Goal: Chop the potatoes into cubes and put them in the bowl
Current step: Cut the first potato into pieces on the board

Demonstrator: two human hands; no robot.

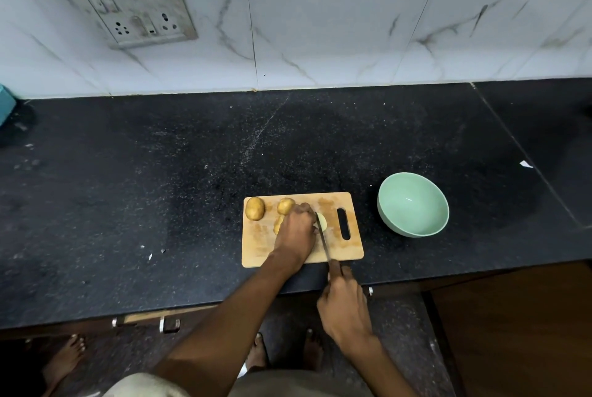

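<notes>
Head: black speckled counter (192,172), marble-tiled wall (320,38).

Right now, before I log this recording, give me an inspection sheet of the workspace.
Surface: black speckled counter, pale specks and scraps.
Job's things: cutting board with whole potato, second potato, cut potato; green bowl to its right, apparently empty.
Clutter: paper scrap.
Hands: left hand holds the cut potato down; right hand grips knife.
Cables: nothing seen.
Surroundings: marble-look tiles, wall socket, bare feet below.
</notes>
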